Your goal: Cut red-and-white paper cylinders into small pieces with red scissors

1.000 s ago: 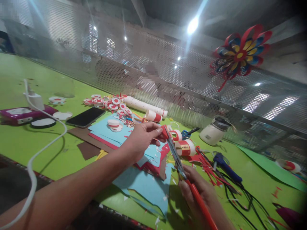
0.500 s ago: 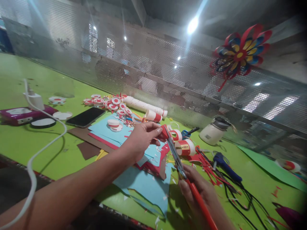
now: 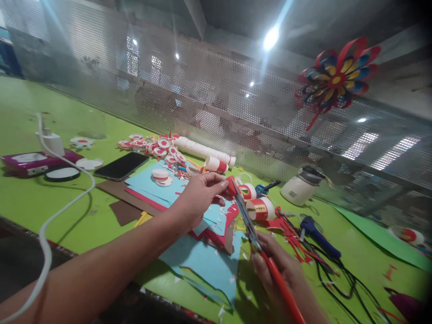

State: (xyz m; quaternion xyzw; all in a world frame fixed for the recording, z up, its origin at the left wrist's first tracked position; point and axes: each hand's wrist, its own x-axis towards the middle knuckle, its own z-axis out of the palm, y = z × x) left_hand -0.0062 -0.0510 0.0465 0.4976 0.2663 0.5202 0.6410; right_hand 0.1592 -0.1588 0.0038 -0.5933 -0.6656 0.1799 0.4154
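My left hand [image 3: 204,193] pinches a small piece of red paper [image 3: 231,185] between thumb and fingers. Orange-handled scissors [image 3: 248,220] are gripped in my right hand [image 3: 280,265], their blades pointing up and away and meeting the red paper. Below the hands lie light blue paper sheets [image 3: 205,261] over red and brown sheets, sprinkled with small cuttings. Beyond the scissors, a red and white paper cup [image 3: 265,209] rests on its side. Part of the red piece is hidden by my fingers and the blades.
Behind the paper stack are several red and white paper discs [image 3: 165,146] and a long white roll [image 3: 202,150]. A phone [image 3: 122,165] and a purple extension socket [image 3: 37,162] with a white cable are on the left. To the right lie a blue glue gun [image 3: 320,236] and a white jug [image 3: 301,186].
Almost nothing differs. The view has shifted very slightly, while both hands, the red paper and the scissors keep nearly the same position.
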